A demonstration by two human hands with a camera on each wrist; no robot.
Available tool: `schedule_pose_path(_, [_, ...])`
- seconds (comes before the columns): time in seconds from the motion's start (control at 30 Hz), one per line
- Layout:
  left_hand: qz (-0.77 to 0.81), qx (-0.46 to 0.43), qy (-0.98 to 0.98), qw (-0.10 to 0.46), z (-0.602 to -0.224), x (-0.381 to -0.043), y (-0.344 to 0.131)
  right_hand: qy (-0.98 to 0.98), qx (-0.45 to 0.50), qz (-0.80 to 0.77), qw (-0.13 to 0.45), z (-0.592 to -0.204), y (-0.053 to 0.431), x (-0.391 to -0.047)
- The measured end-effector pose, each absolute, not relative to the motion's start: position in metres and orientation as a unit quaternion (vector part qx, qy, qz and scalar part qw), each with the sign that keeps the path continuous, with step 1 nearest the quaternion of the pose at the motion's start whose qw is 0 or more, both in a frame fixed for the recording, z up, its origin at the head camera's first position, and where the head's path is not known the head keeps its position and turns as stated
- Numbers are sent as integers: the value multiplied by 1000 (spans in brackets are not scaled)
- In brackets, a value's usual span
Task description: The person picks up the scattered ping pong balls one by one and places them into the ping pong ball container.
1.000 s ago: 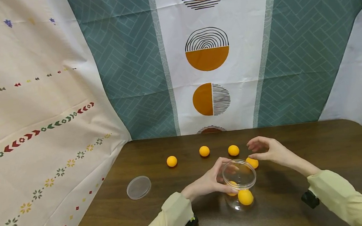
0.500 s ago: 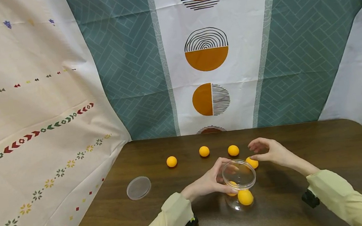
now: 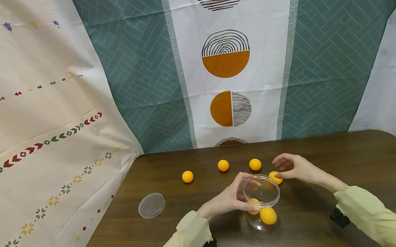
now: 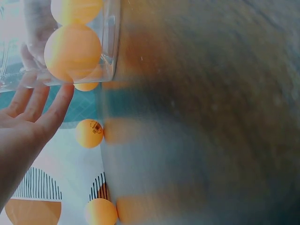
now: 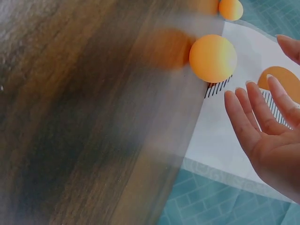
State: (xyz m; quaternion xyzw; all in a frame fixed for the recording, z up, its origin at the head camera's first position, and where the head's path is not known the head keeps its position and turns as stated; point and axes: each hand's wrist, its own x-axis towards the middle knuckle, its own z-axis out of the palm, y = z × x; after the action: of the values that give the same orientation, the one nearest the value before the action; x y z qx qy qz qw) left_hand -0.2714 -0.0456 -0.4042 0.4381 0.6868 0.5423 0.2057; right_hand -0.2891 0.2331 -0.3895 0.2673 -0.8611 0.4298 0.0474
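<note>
My left hand (image 3: 232, 198) grips the side of a clear plastic jar (image 3: 270, 204), which stands upright with its top uncovered. Inside sit orange ping-pong balls (image 3: 268, 215), seen through the wall (image 4: 108, 51) in the left wrist view. My right hand (image 3: 300, 169) hovers beyond the jar on the right, fingers loosely curved around nothing. Its thumb overlaps a loose ping-pong ball (image 3: 274, 177) in the head view. The right wrist view shows a gap between that hand (image 5: 274, 131) and the nearest ball (image 5: 213, 58).
Three more orange balls lie towards the back of the table: one at left (image 3: 187, 177), a middle one (image 3: 223, 165) and one at right (image 3: 255, 164). A round translucent lid (image 3: 151, 205) lies flat on the left. Patterned cloth (image 3: 142, 85) hangs behind the brown table (image 3: 373, 185).
My right hand has lowered slightly, its thumb now overlapping the loose ball beside the jar. The left hand and the jar have stayed put.
</note>
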Motion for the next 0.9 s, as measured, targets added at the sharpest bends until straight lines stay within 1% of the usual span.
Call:
schedule_pose_path(0.6, [539, 433, 691, 210, -404, -272, -46, -866, 259, 427, 21, -395, 232, -294])
schedule_pose_path(0.9, [534, 431, 695, 215, -401, -271, -47, -869, 253, 425, 17, -398, 231, -295])
